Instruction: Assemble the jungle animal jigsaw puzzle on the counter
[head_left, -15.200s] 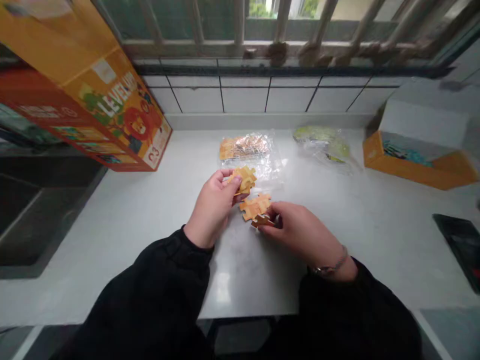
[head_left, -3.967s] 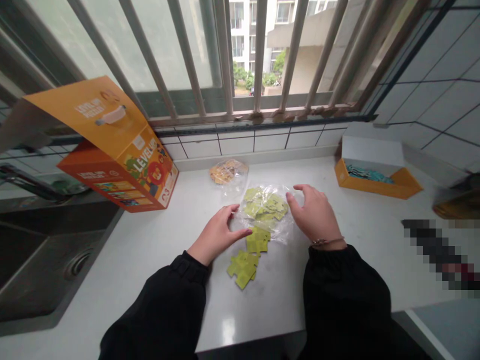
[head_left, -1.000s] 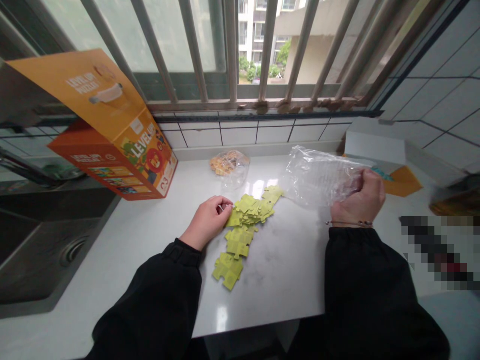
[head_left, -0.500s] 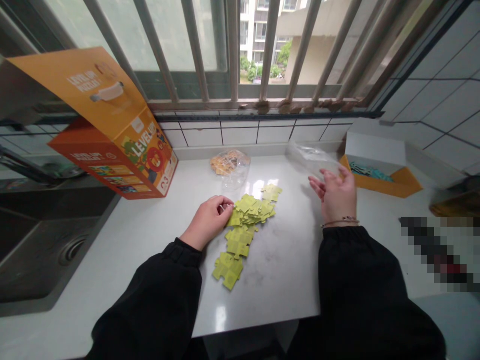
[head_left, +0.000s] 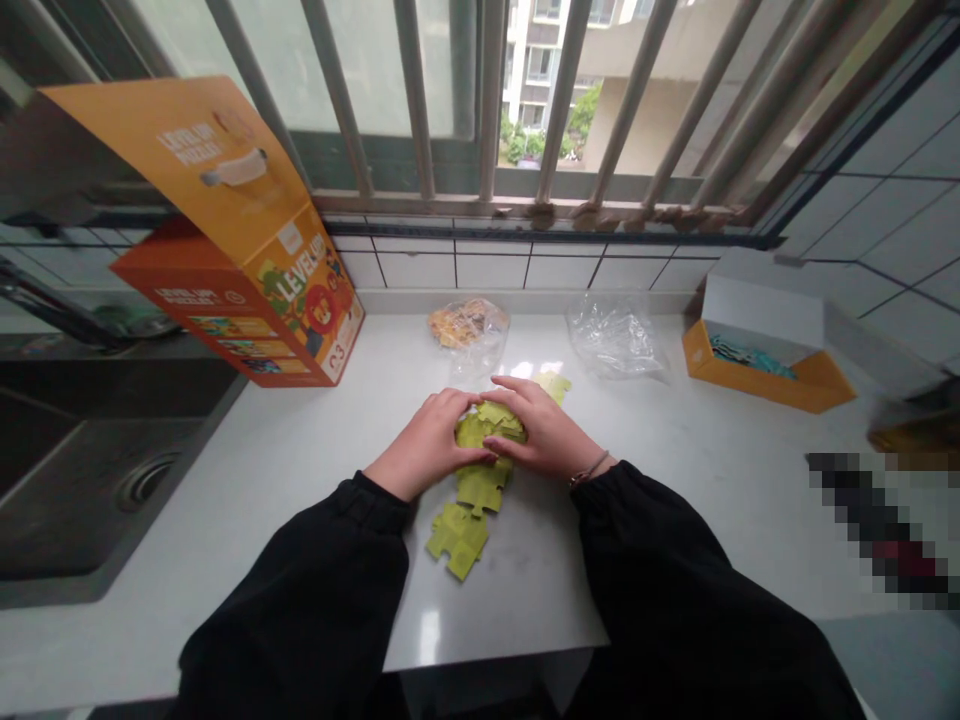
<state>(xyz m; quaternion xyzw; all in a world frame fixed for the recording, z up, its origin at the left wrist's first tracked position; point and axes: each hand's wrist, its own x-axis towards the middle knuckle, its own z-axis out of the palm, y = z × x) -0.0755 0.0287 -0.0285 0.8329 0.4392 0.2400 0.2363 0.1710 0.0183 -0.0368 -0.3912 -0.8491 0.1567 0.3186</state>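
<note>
Green puzzle pieces (head_left: pixel 457 540) under left hand (head_left: pixel 427 445), right hand (head_left: pixel 536 420) — teal ones (head_left: pixel 750 358) boxed.

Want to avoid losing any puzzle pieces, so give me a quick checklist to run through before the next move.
1. Left hand and right hand both on the green puzzle pieces: ok, they cup the pile from either side.
2. All green pieces under the hands: not ok, one lies beyond them and others lie nearer the person.
3. Clear bag emptied: ok, no pieces show inside.
4. Bag of orange pieces kept apart: ok, it lies behind the green pile.
5. Pieces away from the sink: ok, they sit mid-counter.
6. Full piece count: cannot tell, the hands cover part of the pile.
</note>
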